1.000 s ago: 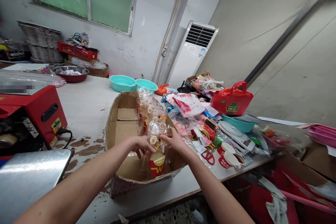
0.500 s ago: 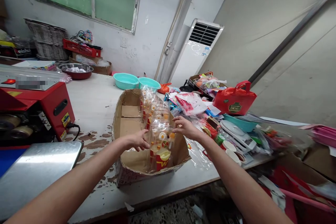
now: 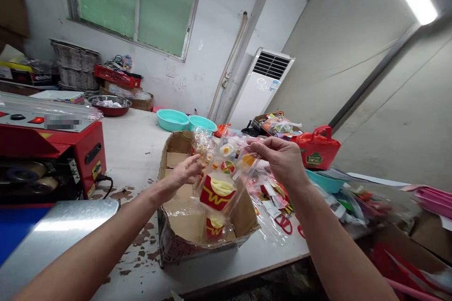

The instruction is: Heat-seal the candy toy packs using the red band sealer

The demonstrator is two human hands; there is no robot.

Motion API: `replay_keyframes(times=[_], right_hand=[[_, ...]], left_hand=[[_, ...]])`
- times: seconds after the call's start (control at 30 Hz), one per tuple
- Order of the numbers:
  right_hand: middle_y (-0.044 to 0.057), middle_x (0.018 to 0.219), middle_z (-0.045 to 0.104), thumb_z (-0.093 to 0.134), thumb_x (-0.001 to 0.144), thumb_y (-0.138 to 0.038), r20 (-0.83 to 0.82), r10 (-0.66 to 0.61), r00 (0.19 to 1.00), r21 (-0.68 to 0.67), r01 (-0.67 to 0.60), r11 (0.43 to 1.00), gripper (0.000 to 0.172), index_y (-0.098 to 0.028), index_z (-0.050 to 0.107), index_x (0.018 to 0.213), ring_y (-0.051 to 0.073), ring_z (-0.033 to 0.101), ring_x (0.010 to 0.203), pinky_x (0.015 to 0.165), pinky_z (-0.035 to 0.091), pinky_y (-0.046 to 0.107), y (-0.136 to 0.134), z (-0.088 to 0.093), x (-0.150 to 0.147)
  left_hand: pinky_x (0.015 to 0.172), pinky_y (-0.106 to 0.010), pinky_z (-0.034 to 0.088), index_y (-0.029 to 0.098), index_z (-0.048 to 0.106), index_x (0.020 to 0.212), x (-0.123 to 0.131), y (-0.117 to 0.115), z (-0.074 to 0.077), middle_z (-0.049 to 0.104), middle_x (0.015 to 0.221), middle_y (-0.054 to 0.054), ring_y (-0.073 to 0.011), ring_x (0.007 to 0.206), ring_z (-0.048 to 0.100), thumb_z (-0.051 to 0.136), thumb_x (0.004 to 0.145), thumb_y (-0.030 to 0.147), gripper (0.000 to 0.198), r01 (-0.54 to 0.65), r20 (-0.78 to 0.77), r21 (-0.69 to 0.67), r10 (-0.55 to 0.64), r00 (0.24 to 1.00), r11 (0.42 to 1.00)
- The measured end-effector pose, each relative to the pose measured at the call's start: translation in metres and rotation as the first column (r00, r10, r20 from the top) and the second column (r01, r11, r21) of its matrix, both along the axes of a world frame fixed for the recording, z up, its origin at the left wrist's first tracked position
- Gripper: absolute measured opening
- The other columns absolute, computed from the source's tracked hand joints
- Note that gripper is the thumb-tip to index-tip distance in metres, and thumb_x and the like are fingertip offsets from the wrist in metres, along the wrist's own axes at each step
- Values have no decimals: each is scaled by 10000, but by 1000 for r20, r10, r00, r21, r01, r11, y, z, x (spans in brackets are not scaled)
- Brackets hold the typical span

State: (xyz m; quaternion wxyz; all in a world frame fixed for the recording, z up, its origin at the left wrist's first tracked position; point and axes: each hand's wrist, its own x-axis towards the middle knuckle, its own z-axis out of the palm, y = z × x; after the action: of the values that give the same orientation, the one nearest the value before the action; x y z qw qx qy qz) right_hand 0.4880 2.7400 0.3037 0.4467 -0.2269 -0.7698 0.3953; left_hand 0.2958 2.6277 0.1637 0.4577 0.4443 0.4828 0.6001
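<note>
My right hand (image 3: 280,157) pinches the upper right corner of a clear plastic bag (image 3: 218,192) of toy food. Through the film I see a red fries box with a yellow W, a fried egg and a round red-and-green piece. The bag hangs tilted above an open cardboard box (image 3: 176,218). Beside the bag's left edge is my left hand (image 3: 181,174), fingers stretched out and apart; whether they touch the film I cannot tell. Another bag with a red fries box (image 3: 214,229) stands inside the carton, and more packed bags (image 3: 202,143) stand towards its far end.
A red machine (image 3: 70,150) with a metal plate (image 3: 70,225) occupies the left side. Two turquoise basins (image 3: 173,120) sit behind the box. To the right are red-handled scissors (image 3: 284,224), loose plastic packaging and a red carry bag (image 3: 318,148).
My right hand has lifted one bag up out of the row in the box, towards me. My left hand has risen slightly beside it. The camera view has tipped upward.
</note>
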Motion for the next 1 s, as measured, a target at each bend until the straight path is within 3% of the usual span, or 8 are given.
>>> replay_keyframes(times=[0.07,0.17,0.4,0.5,0.63,0.8,0.93,1.0], right_hand=[[69,722,704,812,628,-468,-33,30,999,-17,-31,999,348,-147,710,714,175,650,653,609,534,294,-13,-10,-17],[71,751,710,818,620,-468,-47,91,995,-102,-96,990,350,-147,705,701,164,644,656,608,523,275,-29,-36,-42],[78,759,717,825,606,-445,34,316,948,-373,-281,884,315,-159,716,682,171,647,695,628,509,258,-86,-98,-103],[99,802,724,825,593,-440,53,447,893,-425,-385,819,310,-157,718,659,199,660,752,653,511,273,-117,-115,-132],[102,836,725,812,597,-448,73,506,860,-457,-422,783,314,-153,718,652,187,641,701,619,489,270,-146,-131,-161],[69,699,697,823,577,-437,56,545,836,-533,-437,725,312,-156,689,589,151,596,638,593,459,246,-167,-147,-178],[39,606,652,839,541,-457,47,556,830,-608,-418,675,354,-145,681,596,116,544,559,553,437,231,-176,-163,-185],[39,603,648,847,518,-468,37,562,827,-648,-408,644,381,-138,673,597,114,544,554,553,445,231,-176,-169,-187]], left_hand=[[871,-340,482,196,447,1320,-1,-25,13,602,1220,-130,-249,1065,595,756,682,418,743,104,120,84,-113,986,991],[833,-363,505,131,593,1119,-4,-70,15,677,1030,-127,-258,922,651,800,633,311,557,128,218,55,-137,966,990],[796,-321,506,224,485,1293,-39,-174,-7,666,1104,-91,-243,986,643,727,734,405,636,-145,206,-184,182,961,972],[747,-298,511,222,401,1355,-53,-197,-8,625,1170,-116,-230,962,643,700,753,427,702,-357,147,-181,384,911,916],[754,-279,521,291,229,1419,-59,-215,-11,569,1222,-95,-194,944,630,734,675,206,903,-497,-12,-95,498,867,863],[568,-221,468,250,331,1324,-58,-228,-35,609,1084,-58,-99,612,584,622,762,308,635,-736,-307,-114,681,665,668],[626,-259,457,243,381,1287,-58,-236,-54,647,1031,-44,-147,643,611,560,820,359,513,-863,-612,-25,675,412,505],[666,-272,454,245,402,1275,-58,-241,-59,645,1094,-52,-170,705,630,544,840,393,481,-881,-698,38,643,314,471]])
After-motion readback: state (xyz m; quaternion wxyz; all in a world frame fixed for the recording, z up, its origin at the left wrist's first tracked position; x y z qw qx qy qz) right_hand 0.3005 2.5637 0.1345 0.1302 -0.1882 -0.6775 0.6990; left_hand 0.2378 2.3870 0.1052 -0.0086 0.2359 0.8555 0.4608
